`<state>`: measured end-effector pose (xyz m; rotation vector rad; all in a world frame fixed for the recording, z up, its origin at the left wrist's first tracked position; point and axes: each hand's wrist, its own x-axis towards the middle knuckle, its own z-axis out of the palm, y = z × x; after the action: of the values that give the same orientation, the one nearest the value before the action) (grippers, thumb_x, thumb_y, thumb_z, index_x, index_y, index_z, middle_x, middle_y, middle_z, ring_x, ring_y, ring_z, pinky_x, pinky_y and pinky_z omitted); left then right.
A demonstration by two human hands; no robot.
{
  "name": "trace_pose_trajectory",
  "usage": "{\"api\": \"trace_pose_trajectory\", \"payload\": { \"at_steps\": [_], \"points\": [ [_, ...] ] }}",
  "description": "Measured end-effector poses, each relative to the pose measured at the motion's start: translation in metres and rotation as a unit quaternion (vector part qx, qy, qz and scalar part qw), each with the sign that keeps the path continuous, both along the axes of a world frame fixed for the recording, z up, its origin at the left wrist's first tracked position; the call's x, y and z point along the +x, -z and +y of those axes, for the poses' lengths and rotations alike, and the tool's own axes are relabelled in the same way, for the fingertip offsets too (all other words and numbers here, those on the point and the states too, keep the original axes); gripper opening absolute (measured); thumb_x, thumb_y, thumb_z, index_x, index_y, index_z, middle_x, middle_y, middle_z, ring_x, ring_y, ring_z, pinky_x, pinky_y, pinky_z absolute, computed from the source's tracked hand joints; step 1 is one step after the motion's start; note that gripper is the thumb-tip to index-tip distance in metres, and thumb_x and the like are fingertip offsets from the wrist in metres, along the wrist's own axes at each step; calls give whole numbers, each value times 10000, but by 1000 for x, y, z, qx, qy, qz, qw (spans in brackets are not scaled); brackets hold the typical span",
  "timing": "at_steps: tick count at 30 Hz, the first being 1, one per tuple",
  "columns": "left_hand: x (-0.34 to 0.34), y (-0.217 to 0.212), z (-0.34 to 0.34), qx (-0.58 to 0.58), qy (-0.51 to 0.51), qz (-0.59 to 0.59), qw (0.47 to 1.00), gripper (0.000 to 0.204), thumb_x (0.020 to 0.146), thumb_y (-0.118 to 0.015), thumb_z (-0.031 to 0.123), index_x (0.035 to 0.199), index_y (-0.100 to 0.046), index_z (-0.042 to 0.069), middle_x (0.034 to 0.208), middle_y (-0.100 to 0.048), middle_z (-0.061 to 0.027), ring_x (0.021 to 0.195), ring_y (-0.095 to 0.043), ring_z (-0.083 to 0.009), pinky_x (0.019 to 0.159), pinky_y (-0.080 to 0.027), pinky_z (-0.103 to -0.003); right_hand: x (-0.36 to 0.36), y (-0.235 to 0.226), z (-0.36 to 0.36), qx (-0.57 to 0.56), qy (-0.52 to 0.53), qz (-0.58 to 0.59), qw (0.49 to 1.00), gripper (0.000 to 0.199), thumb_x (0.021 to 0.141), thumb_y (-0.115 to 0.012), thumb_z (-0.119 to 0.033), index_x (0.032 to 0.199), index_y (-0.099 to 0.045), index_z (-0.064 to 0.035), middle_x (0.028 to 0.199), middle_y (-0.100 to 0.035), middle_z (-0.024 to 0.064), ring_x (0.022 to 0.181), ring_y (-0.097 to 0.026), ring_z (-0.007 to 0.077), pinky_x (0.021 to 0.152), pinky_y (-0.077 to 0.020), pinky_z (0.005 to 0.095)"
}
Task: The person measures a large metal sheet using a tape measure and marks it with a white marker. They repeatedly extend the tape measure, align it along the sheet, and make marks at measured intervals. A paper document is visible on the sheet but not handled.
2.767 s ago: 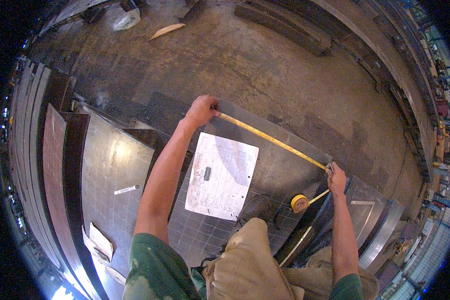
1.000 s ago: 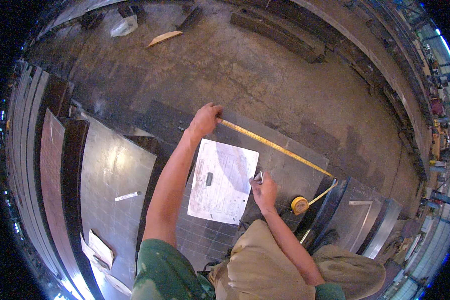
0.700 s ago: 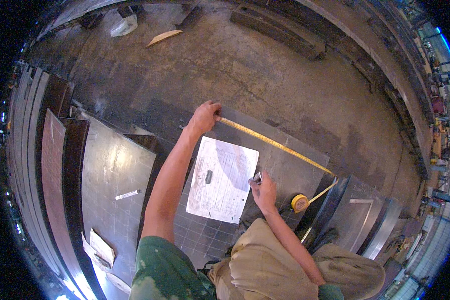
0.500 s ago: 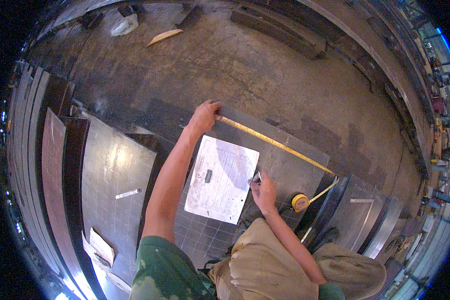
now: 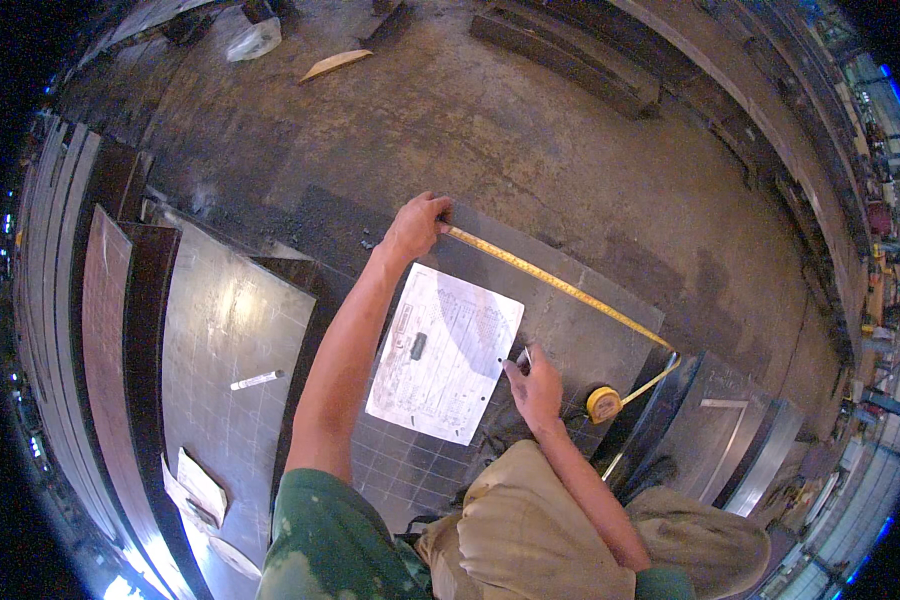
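Observation:
My left hand [image 5: 417, 228] is closed on the end of a yellow tape measure blade [image 5: 560, 286] at the far left corner of a dark steel plate [image 5: 580, 345]. The blade stretches right along the plate's far edge, then bends back at the right corner to its round yellow case [image 5: 604, 404], lying beside my right forearm. My right hand [image 5: 537, 390], just right of a printed drawing sheet [image 5: 450, 365], is closed around a small whitish stick, mostly hidden by the fingers. A small dark block [image 5: 417, 347] lies on the sheet. Grid lines show on the plate near me.
A lower steel plate [image 5: 235, 320] at the left carries a white marker [image 5: 257, 381] and folded papers [image 5: 202, 490]. Long steel bars [image 5: 55, 260] stand at the far left. More steel pieces [image 5: 700, 430] lie right. A plastic bag [image 5: 254, 40] and a wood strip [image 5: 336, 64] lie on the floor.
The view has shifted slightly. My left hand still holds the tape end, and my right hand has turned a little, hiding more of the whitish stick.

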<state>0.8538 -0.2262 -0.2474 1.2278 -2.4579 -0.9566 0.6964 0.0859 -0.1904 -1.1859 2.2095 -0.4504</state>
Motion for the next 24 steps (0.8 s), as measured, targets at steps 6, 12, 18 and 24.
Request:
{"api": "trace_pose_trajectory", "payload": {
  "at_steps": [6, 12, 18, 24],
  "points": [
    [-7, -5, 1, 0, -8, 4, 1000, 204, 778, -734, 69, 955, -637, 50, 943, -602, -159, 964, -598, -403, 801, -479, -495, -31, -5, 21, 26, -60, -28, 997, 345, 808, -774, -284, 928, -574, -29, 764, -645, 194, 717, -640, 411, 643, -487, 470],
    [1, -5, 0, 15, -2, -22, 1000, 182, 791, -727, 89, 937, -630, 41, 943, -598, -173, 964, -595, -412, 807, -481, -501, -67, -25, 32, 74, -116, -100, 986, 387, 758, -821, -290, 914, -606, -10, 834, -642, 226, 771, -637, 391, 700, -487, 438],
    [-2, -4, 1, -1, -2, -16, 1000, 193, 790, -726, 93, 946, -627, 38, 954, -600, -175, 969, -593, -412, 820, -481, -500, -88, -25, 36, 120, -174, -185, 960, 416, 729, -838, -312, 959, -661, -14, 922, -673, 193, 846, -652, 355, 750, -498, 410],
    [-3, -3, 0, -5, 2, -1, 1000, 200, 792, -724, 96, 958, -627, 41, 964, -603, -167, 978, -590, -410, 830, -480, -498, -89, -25, 35, 129, -195, -181, 955, 429, 698, -849, -287, 992, -677, -27, 939, -681, 189, 889, -660, 341, 779, -499, 411]
  ]
}}
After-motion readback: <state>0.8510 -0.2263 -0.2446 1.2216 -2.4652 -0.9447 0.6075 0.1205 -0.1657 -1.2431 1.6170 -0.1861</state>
